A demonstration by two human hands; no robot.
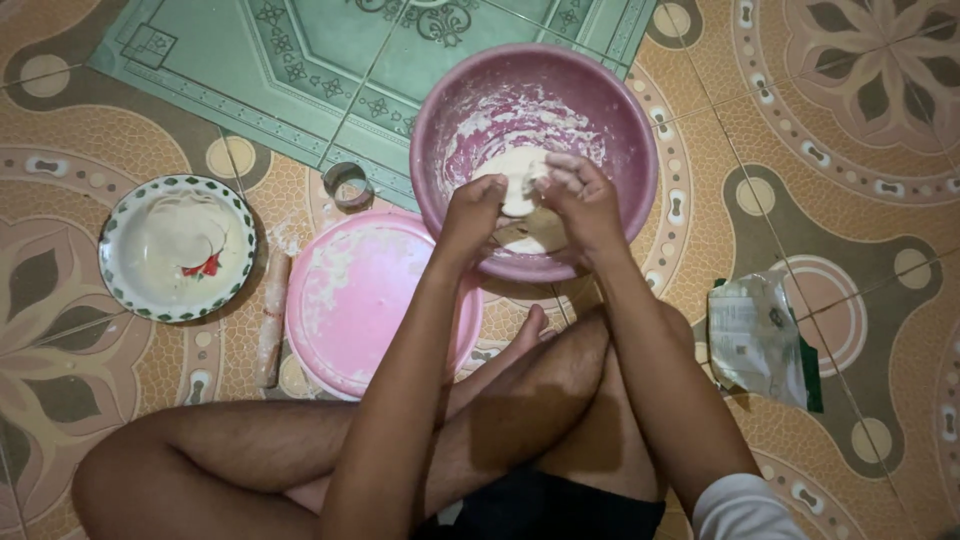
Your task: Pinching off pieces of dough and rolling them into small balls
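While two hands point(530, 205) knead, one dough lump point(518, 180)

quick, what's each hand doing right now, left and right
Left hand: fingers curled shut on the dough, over the pink bowl.
Right hand: fingers closed on the same dough from the other side.

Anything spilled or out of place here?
Minor mess only. Flour is dusted on the floor tiles around the rolling pin and smeared across the pink lid. Dough residue coats the purple bowl wall. Both hands, left hand and right hand, hold dough.
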